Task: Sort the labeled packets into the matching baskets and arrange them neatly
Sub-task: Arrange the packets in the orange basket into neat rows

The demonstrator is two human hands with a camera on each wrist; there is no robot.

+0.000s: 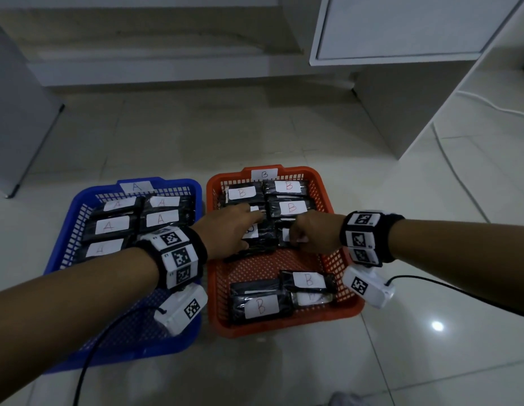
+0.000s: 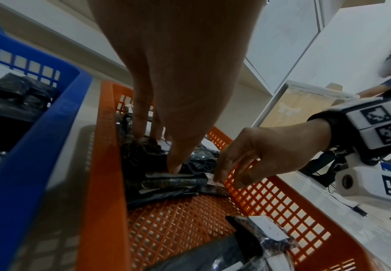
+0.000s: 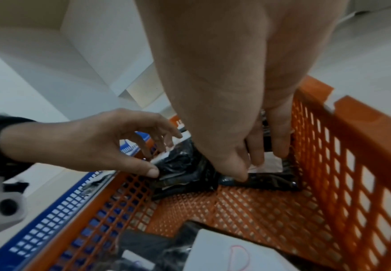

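Both hands are inside the orange basket (image 1: 266, 263) labelled B. My left hand (image 1: 234, 227) (image 2: 159, 152) (image 3: 161, 158) grips a stack of black B packets (image 1: 262, 238) (image 2: 178, 181) (image 3: 183, 168) in the basket's middle, with its thumb on the near edge and its fingers on the far side. Beside it, my right hand (image 1: 307, 235) (image 2: 231, 172) (image 3: 259, 165) pinches another black packet (image 1: 284, 234) (image 3: 271, 179), thumb at its front edge and fingers on its white label. The blue basket (image 1: 87, 191) labelled A stands to the left with several A packets (image 1: 111, 227).
More B packets lie at the back (image 1: 287, 186) and at the front (image 1: 260, 306) of the orange basket, with bare mesh between them. Both baskets rest on a tiled floor. A white cabinet (image 1: 401, 30) stands behind, and a white cable (image 1: 460, 177) runs along the right.
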